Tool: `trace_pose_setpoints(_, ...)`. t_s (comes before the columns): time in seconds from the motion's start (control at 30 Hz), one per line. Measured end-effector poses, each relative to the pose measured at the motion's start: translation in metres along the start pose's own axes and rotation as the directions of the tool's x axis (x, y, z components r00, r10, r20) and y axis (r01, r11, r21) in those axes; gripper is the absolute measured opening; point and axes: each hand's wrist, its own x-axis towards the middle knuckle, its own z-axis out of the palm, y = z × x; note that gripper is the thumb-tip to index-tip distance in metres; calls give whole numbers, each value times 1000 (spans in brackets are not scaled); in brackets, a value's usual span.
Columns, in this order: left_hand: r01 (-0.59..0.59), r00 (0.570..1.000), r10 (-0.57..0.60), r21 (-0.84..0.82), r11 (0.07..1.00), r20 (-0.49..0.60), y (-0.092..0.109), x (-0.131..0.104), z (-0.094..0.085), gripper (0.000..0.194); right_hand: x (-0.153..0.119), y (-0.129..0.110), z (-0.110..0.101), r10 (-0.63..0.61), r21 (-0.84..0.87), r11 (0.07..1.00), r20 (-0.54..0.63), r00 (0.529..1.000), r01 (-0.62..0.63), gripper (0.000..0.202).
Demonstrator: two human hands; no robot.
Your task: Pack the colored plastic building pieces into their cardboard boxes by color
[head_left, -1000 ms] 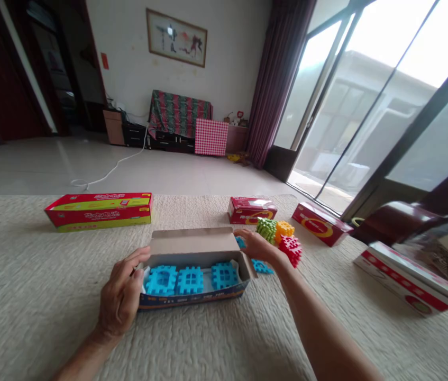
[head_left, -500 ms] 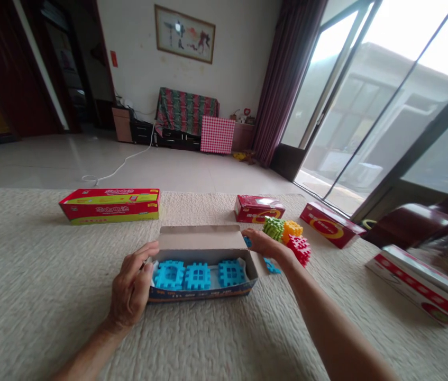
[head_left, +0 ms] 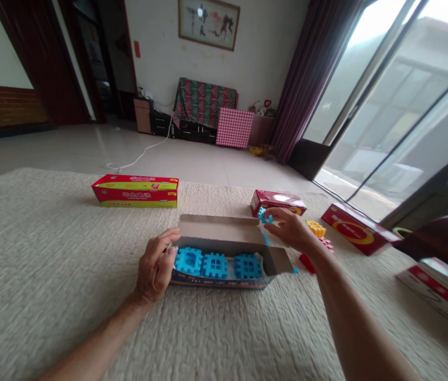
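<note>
A long cardboard box (head_left: pixel 224 283), dark outside and grey inside, stands with its lid flap raised. Three blue building blocks (head_left: pixel 215 265) with notched edges lie in it. My left hand (head_left: pixel 155 269) grips the box's left end, thumb at the rim. Beyond the right end, my right hand (head_left: pixel 290 228) pinches another blue building block (head_left: pixel 263 215) above the mat. Bits of blue show behind the box's right flap. Partly hidden by my right hand and forearm are a yellow block (head_left: pixel 316 228) and red pieces (head_left: pixel 308 263).
A red and lime-green box (head_left: pixel 138 191) lies at the back left. Two dark red boxes (head_left: pixel 275 200) (head_left: pixel 356 227) are at the back right, and a white and red box (head_left: pixel 440 296) lies at the right. Textured beige matting (head_left: pixel 69 248) covers the surface.
My right hand has risen from beside the box's right end, with a blue building block now visible in its fingers. The left hand stays on the box. The whole view has shifted.
</note>
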Motion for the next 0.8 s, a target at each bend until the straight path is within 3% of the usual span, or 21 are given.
trace_pose_setpoints(0.1,-6,1000,6,-1,1000,-8,1,0,0,29,-10,-52,-3,-133,128,983,23,991,129,33)
trace_pose_setpoints(0.2,-15,1000,15,2,1000,-15,3,0,0,28,-25,-102,7,-222,153,966,89,971,207,33)
trace_pose_setpoints(0.3,-26,999,26,9,1000,-20,4,0,0,28,-35,-128,24,-244,159,964,204,948,214,33)
trace_pose_setpoints(0.53,-36,999,36,5,999,-16,3,1,1,27,-36,-130,41,-200,131,977,325,924,165,31)
trace_pose_setpoints(0.67,-34,999,34,-2,999,-19,2,0,0,27,-36,-132,37,-196,117,979,324,926,166,33)
trace_pose_setpoints(0.8,-34,999,34,-7,999,-21,2,0,0,27,-35,-126,24,-205,95,978,249,946,187,30)
